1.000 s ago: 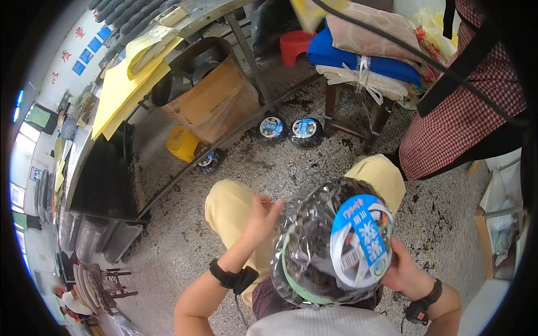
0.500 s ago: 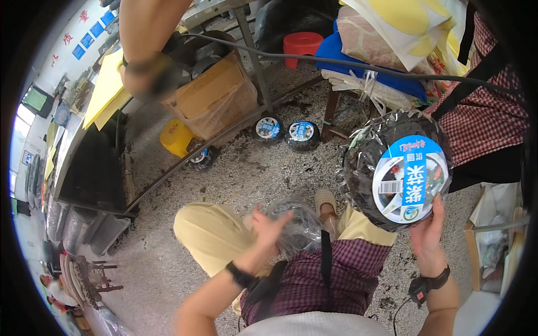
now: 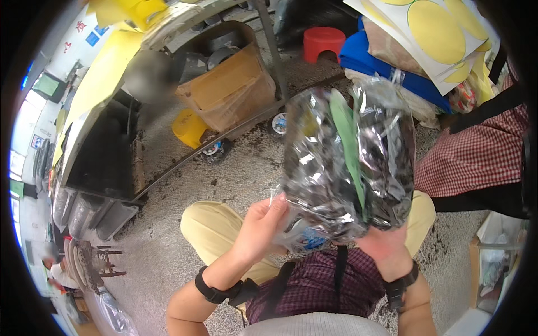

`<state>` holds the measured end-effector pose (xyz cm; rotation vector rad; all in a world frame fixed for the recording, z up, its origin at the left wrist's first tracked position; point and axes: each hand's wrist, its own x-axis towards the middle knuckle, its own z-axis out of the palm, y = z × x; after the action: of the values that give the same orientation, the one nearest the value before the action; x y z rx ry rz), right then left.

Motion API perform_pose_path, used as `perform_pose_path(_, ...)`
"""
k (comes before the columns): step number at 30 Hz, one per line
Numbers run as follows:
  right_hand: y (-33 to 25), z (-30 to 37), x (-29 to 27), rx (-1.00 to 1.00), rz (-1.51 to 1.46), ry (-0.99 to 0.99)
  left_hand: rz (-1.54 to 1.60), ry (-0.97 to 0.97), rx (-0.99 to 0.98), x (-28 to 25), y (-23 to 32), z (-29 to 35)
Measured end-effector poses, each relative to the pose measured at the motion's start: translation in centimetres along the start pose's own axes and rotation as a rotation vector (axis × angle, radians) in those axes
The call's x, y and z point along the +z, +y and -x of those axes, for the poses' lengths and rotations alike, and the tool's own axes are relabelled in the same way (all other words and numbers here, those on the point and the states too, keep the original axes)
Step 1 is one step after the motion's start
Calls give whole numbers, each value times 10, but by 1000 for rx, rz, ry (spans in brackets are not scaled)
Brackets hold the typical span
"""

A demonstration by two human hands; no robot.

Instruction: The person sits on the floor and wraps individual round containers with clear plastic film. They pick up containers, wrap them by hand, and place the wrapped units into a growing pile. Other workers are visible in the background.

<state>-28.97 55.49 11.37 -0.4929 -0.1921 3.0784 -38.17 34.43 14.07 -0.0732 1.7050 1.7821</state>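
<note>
A clear plastic pack of dark dried seaweed [image 3: 386, 157] is tilted up above my lap, with two dark rounded masses showing and a green strip [image 3: 347, 145] between them. My right hand [image 3: 386, 249] holds it from below at its near right edge, with the fingers hidden behind it. At the lower left corner, my left hand [image 3: 260, 227] is closed, its thumb pressing on loose clear film. Under the pack, close to my left hand, crumpled clear plastic with a blue printed patch [image 3: 311, 238] shows; whether it belongs to the same pack I cannot tell.
On the speckled floor, labelled round packs [image 3: 216, 150] lie near a yellow container [image 3: 190, 127] and a cardboard box [image 3: 232, 84]. A red stool [image 3: 324, 45] stands behind. At right are stacked cloths [image 3: 367, 56], yellow-circle sheets [image 3: 437, 31] and a person in a checked apron [image 3: 476, 162].
The pack has moved left and turned, so its round blue-and-white label no longer faces up. My left hand has come up from my lap to the pack's edge. Another person's arm has left the upper left.
</note>
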Motion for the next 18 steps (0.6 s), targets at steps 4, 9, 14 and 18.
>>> perform_pose_path(4,35,-48,19,51,-204,-223,256,-116,-107,-10,26,14)
perform_pose_path(9,12,-48,54,-574,344,-201,195,-323,-94,-51,21,41)
perform_pose_path(14,22,-49,7,-663,1681,-772,376,194,-20,-100,12,6)
perform_pose_path(18,59,-56,-21,-362,2250,-1113,-452,-83,47,-109,8,21)
